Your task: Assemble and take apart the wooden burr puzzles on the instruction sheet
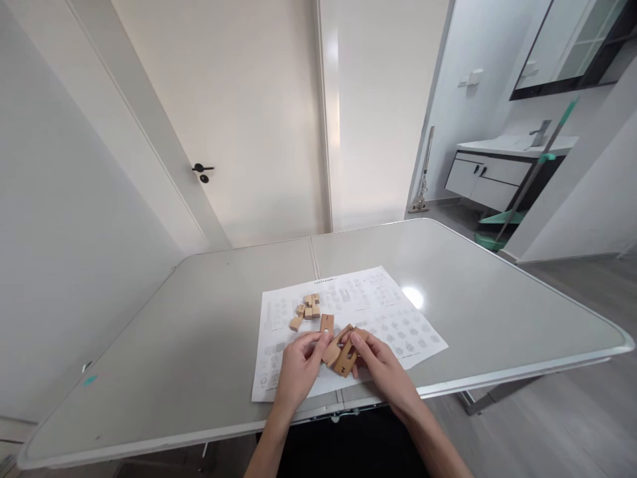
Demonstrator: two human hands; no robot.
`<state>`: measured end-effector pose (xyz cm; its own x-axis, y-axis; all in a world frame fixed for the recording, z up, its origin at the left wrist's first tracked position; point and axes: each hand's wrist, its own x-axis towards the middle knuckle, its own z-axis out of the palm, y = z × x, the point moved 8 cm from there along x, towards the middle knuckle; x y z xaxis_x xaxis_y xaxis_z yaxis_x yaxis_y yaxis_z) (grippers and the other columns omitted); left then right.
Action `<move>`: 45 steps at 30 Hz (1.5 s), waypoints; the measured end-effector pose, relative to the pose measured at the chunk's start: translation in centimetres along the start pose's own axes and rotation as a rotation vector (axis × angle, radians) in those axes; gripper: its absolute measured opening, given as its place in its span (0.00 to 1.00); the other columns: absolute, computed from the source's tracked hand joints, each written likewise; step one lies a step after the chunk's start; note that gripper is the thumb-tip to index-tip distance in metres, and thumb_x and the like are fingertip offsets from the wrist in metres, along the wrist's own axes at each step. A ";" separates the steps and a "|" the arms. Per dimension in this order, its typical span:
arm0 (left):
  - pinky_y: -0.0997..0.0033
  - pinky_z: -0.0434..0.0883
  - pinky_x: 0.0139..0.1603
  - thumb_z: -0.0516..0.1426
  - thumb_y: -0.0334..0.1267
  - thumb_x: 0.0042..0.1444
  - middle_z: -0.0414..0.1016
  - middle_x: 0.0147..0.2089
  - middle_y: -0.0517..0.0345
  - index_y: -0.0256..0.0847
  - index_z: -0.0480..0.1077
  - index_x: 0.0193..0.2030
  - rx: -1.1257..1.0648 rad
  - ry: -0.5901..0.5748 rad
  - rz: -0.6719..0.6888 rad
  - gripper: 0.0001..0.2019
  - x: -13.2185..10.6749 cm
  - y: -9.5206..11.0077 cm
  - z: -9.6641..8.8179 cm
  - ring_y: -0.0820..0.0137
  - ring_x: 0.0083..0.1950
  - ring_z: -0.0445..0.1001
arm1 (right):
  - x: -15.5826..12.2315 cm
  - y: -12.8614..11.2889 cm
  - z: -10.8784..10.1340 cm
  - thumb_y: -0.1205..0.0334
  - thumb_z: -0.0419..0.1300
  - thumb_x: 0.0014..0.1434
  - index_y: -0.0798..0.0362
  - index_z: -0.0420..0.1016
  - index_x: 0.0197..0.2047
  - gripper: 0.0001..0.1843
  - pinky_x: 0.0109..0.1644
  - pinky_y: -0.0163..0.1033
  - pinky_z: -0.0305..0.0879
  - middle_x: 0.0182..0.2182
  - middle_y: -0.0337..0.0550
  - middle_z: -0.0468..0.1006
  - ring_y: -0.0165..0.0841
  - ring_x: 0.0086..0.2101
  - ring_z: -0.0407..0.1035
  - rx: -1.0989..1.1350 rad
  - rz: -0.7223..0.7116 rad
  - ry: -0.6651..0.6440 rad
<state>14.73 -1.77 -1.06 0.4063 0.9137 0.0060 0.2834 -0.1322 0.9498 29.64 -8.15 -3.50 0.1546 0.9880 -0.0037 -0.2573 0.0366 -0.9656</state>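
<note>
Both my hands meet over a printed instruction sheet (388,312) near the table's front edge. My left hand (298,368) pinches a small wooden block (327,325) with a round white dot, and its fingertips touch a cluster of joined wooden blocks (343,355). My right hand (383,365) has its fingers curled around that cluster from the right side. A loose pile of several small wooden pieces (307,311) lies on the sheet, just beyond my left hand.
The grey folding table (497,312) has a centre seam and rounded corners. Behind it are a white door with a black handle (202,169) and a white wall. To the right, a bathroom holds a vanity (490,176) and a green mop (527,182).
</note>
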 end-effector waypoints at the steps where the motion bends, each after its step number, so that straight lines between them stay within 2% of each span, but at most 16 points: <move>1: 0.60 0.78 0.58 0.58 0.56 0.66 0.85 0.53 0.48 0.42 0.83 0.48 0.007 -0.001 0.006 0.21 0.0 0.0 -0.1 0.55 0.56 0.82 | 0.0 0.2 -0.2 0.32 0.60 0.64 0.50 0.79 0.42 0.28 0.36 0.42 0.68 0.32 0.42 0.77 0.35 0.27 0.68 0.009 0.000 0.023; 6: 0.59 0.76 0.60 0.52 0.60 0.68 0.82 0.58 0.46 0.41 0.81 0.54 -0.031 -0.028 -0.029 0.27 -0.2 -1.1 -0.2 0.55 0.59 0.79 | -0.1 0.9 -1.3 0.33 0.59 0.65 0.50 0.81 0.43 0.27 0.33 0.39 0.66 0.34 0.44 0.76 0.37 0.31 0.67 0.083 -0.006 0.120; 9: 0.60 0.77 0.59 0.50 0.62 0.69 0.82 0.57 0.47 0.42 0.81 0.52 -0.017 -0.029 -0.018 0.28 -0.3 -1.3 -0.1 0.56 0.57 0.80 | -0.1 1.2 -1.5 0.32 0.60 0.64 0.49 0.80 0.42 0.27 0.31 0.38 0.65 0.34 0.43 0.75 0.37 0.31 0.67 0.086 0.004 0.152; 13: 0.63 0.77 0.54 0.49 0.60 0.70 0.81 0.55 0.48 0.42 0.81 0.51 0.041 -0.013 0.024 0.27 -0.5 -0.7 0.2 0.58 0.53 0.80 | 0.0 1.0 -1.3 0.33 0.60 0.65 0.49 0.80 0.41 0.26 0.33 0.38 0.66 0.34 0.43 0.76 0.36 0.32 0.67 0.055 -0.014 0.148; 18: 0.67 0.75 0.46 0.54 0.56 0.69 0.79 0.46 0.50 0.42 0.80 0.45 0.143 -0.071 0.141 0.21 -1.1 0.8 1.2 0.61 0.46 0.77 | 0.0 0.7 -1.1 0.34 0.59 0.66 0.49 0.80 0.43 0.26 0.34 0.39 0.66 0.34 0.43 0.76 0.36 0.31 0.66 0.020 -0.060 0.125; 21: 0.68 0.73 0.41 0.55 0.54 0.69 0.76 0.40 0.53 0.42 0.78 0.40 0.175 -0.095 0.152 0.19 -1.2 1.0 1.5 0.64 0.39 0.76 | 0.0 0.6 -1.0 0.35 0.59 0.67 0.49 0.80 0.45 0.25 0.34 0.39 0.65 0.33 0.42 0.76 0.35 0.29 0.64 0.025 -0.077 0.100; 23: 0.68 0.72 0.41 0.53 0.54 0.70 0.76 0.39 0.54 0.42 0.77 0.40 0.160 -0.085 0.143 0.20 -1.2 0.8 1.4 0.65 0.37 0.75 | -0.1 0.5 -1.1 0.36 0.60 0.67 0.49 0.81 0.47 0.25 0.35 0.39 0.65 0.37 0.44 0.78 0.35 0.30 0.65 0.036 -0.077 0.109; 25: 0.67 0.73 0.42 0.51 0.55 0.71 0.76 0.39 0.54 0.42 0.76 0.41 0.120 -0.061 0.133 0.20 -1.3 0.7 1.1 0.65 0.38 0.76 | -0.3 0.3 -1.7 0.35 0.60 0.66 0.48 0.81 0.48 0.25 0.37 0.40 0.67 0.43 0.46 0.79 0.37 0.34 0.68 0.048 -0.075 0.192; 27: 0.67 0.73 0.43 0.50 0.55 0.72 0.76 0.40 0.54 0.41 0.76 0.41 0.075 -0.035 0.114 0.21 -1.4 0.5 0.9 0.64 0.39 0.77 | -0.7 0.3 -2.8 0.34 0.61 0.65 0.48 0.82 0.49 0.27 0.36 0.39 0.67 0.39 0.45 0.78 0.37 0.34 0.68 0.073 -0.071 0.323; 29: 0.67 0.73 0.43 0.50 0.56 0.72 0.77 0.39 0.54 0.41 0.75 0.42 0.035 -0.022 0.082 0.22 -1.5 0.2 0.7 0.63 0.40 0.77 | -1.0 0.3 -3.4 0.34 0.61 0.64 0.50 0.81 0.52 0.28 0.30 0.37 0.62 0.27 0.39 0.69 0.33 0.28 0.63 0.126 -0.067 0.409; 31: 0.67 0.73 0.44 0.50 0.58 0.71 0.78 0.38 0.54 0.40 0.75 0.42 -0.004 -0.014 0.046 0.23 -1.7 -0.1 0.6 0.63 0.40 0.77 | -1.1 0.4 -3.4 0.35 0.63 0.64 0.51 0.80 0.53 0.28 0.24 0.35 0.54 0.23 0.33 0.59 0.29 0.23 0.53 0.185 -0.066 0.421; 33: 0.66 0.72 0.45 0.50 0.58 0.71 0.78 0.36 0.54 0.40 0.75 0.41 -0.047 0.005 0.021 0.24 -1.8 -0.3 0.3 0.63 0.39 0.76 | -1.2 0.5 -3.3 0.37 0.65 0.63 0.50 0.79 0.52 0.26 0.22 0.33 0.50 0.23 0.31 0.57 0.27 0.22 0.50 0.207 -0.064 0.425; 37: 0.65 0.72 0.45 0.51 0.59 0.70 0.80 0.35 0.53 0.39 0.75 0.40 -0.126 0.033 -0.004 0.24 -1.8 -0.9 -0.1 0.63 0.38 0.76 | -1.3 0.5 -3.2 0.39 0.66 0.63 0.48 0.79 0.53 0.25 0.21 0.31 0.52 0.27 0.34 0.67 0.27 0.23 0.58 0.155 -0.081 0.454; 42: 0.65 0.71 0.45 0.53 0.58 0.69 0.79 0.33 0.55 0.40 0.75 0.40 -0.121 0.022 0.003 0.23 -1.7 -0.8 -0.1 0.63 0.38 0.76 | -1.0 0.0 -2.6 0.39 0.64 0.64 0.50 0.79 0.56 0.27 0.19 0.32 0.56 0.42 0.47 0.79 0.32 0.27 0.70 0.056 -0.136 0.391; 43: 0.65 0.71 0.45 0.53 0.58 0.69 0.79 0.34 0.55 0.40 0.75 0.40 -0.116 0.017 0.006 0.23 -1.7 -0.8 -0.1 0.63 0.38 0.76 | -0.9 0.0 -2.5 0.39 0.63 0.64 0.51 0.79 0.56 0.27 0.19 0.32 0.56 0.43 0.48 0.80 0.32 0.27 0.71 0.035 -0.138 0.377; 45: 0.66 0.71 0.45 0.53 0.58 0.69 0.78 0.34 0.55 0.40 0.75 0.40 -0.112 0.011 0.016 0.23 -1.7 -0.7 0.0 0.62 0.38 0.76 | -0.7 0.2 -2.4 0.39 0.63 0.65 0.52 0.79 0.56 0.28 0.19 0.33 0.55 0.38 0.48 0.82 0.30 0.23 0.67 -0.009 -0.131 0.360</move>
<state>13.82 -3.25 -1.73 0.4001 0.9161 0.0242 0.1775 -0.1033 0.9787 31.80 -9.24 -4.33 0.5112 0.8589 0.0303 -0.2054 0.1563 -0.9661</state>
